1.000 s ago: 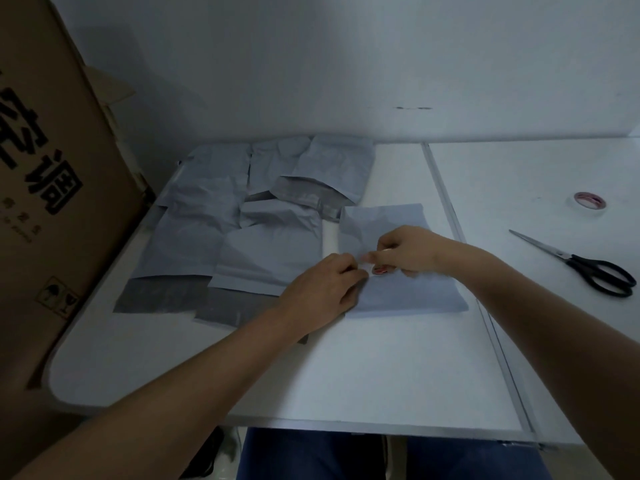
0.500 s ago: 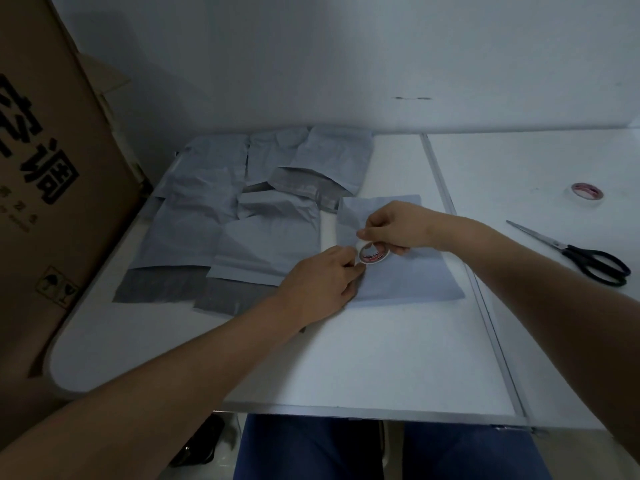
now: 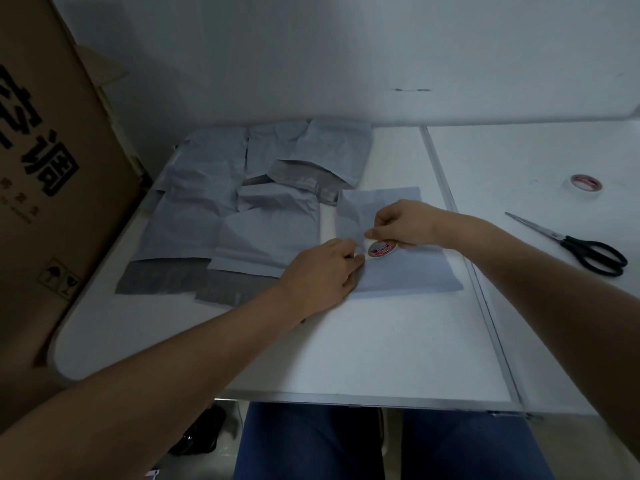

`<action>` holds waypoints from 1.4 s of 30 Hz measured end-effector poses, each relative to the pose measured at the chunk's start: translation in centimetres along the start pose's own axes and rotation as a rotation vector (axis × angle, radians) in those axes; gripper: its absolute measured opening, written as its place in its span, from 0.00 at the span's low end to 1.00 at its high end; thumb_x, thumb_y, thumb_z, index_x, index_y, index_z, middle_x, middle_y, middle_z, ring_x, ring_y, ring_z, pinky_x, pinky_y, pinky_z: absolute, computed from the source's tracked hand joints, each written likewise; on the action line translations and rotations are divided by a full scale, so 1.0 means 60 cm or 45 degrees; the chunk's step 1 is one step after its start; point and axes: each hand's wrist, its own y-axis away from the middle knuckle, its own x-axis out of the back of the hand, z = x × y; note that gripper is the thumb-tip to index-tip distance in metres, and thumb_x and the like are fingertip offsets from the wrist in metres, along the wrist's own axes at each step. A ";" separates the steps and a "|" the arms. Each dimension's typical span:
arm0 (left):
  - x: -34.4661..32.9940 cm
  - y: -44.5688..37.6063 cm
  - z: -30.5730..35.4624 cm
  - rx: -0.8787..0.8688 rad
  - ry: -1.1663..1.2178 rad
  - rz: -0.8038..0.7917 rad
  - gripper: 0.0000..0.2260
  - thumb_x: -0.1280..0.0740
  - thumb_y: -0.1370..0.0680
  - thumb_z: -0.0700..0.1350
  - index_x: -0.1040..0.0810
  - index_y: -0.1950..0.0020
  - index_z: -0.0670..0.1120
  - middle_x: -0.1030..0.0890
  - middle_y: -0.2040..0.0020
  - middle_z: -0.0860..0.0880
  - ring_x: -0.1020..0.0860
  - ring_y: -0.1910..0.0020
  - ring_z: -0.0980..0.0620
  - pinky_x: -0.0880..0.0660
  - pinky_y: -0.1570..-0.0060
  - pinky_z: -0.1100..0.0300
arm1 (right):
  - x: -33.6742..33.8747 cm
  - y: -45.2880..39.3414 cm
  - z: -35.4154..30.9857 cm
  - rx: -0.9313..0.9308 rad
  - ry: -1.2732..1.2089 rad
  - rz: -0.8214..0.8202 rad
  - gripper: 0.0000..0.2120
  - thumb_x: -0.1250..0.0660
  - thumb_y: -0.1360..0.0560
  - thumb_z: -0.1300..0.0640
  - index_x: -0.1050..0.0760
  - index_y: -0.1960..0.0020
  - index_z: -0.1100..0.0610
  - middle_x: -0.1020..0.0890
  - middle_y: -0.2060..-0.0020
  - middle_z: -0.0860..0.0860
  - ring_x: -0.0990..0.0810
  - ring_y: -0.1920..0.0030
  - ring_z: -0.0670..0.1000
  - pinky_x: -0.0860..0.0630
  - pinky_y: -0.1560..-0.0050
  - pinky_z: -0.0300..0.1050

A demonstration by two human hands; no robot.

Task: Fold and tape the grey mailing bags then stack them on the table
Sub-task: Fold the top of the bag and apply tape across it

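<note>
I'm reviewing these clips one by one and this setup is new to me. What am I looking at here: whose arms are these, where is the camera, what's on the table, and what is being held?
There is no machine here. A person wears a camera on the head, so this single view looks forward and down along their own bare arms.

The right hand holds a small tape roll over a folded grey mailing bag. The left hand rests on that bag's left edge, fingertips close to the roll; a strip of tape between them is too faint to confirm.

On the white table, to the left, lie more grey bags, overlapping. To the right are a second tape roll and black-handled scissors. A large cardboard box stands at the far left.
</note>
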 end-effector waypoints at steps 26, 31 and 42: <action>-0.004 0.004 0.003 0.030 -0.027 0.008 0.18 0.46 0.24 0.49 0.17 0.49 0.44 0.26 0.60 0.49 0.26 0.63 0.49 0.36 0.76 0.61 | 0.016 0.014 0.020 0.008 0.254 0.029 0.15 0.32 0.25 0.46 0.28 0.64 0.55 0.25 0.69 0.48 0.29 0.67 0.45 0.35 0.67 0.38; -0.010 0.005 0.000 0.036 -0.069 -0.007 0.16 0.44 0.24 0.49 0.20 0.47 0.45 0.25 0.57 0.49 0.26 0.61 0.49 0.32 0.74 0.58 | 0.018 0.009 0.021 -0.001 0.317 0.032 0.15 0.32 0.25 0.46 0.27 0.64 0.54 0.23 0.67 0.49 0.27 0.64 0.48 0.33 0.65 0.41; -0.001 0.005 0.010 0.021 -0.107 -0.018 0.20 0.47 0.25 0.49 0.20 0.43 0.45 0.24 0.57 0.49 0.26 0.62 0.49 0.37 0.76 0.61 | 0.019 0.023 0.021 0.004 0.264 0.051 0.17 0.34 0.24 0.42 0.27 0.65 0.52 0.23 0.69 0.49 0.26 0.69 0.46 0.30 0.64 0.41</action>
